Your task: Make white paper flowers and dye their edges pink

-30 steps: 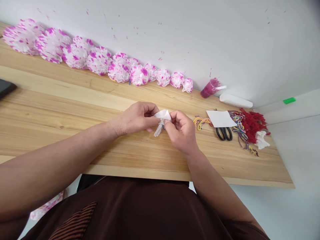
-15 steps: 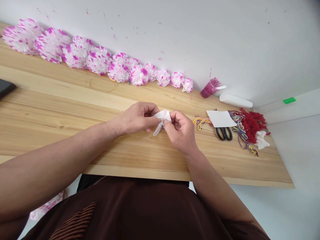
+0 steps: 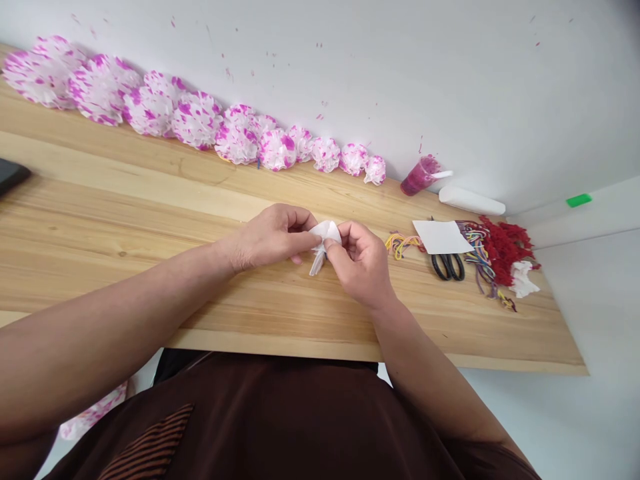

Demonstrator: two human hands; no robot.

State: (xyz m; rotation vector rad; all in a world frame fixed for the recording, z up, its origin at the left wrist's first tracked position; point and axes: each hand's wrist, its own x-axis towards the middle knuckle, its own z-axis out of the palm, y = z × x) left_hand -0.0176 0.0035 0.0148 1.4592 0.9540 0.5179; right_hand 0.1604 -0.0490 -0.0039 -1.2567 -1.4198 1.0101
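Note:
Both of my hands meet over the middle of the wooden table (image 3: 150, 227). My left hand (image 3: 273, 237) is curled, its fingertips pinching a small folded white tissue bundle (image 3: 323, 240). My right hand (image 3: 363, 263) pinches the same bundle from the right side. One pleated end of the tissue hangs down between the thumbs, just above the tabletop. Part of the tissue is hidden by my fingers.
A row of several white-and-pink tissue flowers (image 3: 200, 120) lines the wall. To the right lie coloured rubber bands (image 3: 400, 245), a white paper square (image 3: 443, 237), black scissors (image 3: 449, 267), red material (image 3: 505, 243), a pink cup (image 3: 419, 177) and a white tube (image 3: 473, 201). A dark object (image 3: 10, 175) sits at far left.
The tissue bundle has been drawn in slightly between my fingers; my hands stay in the same spot.

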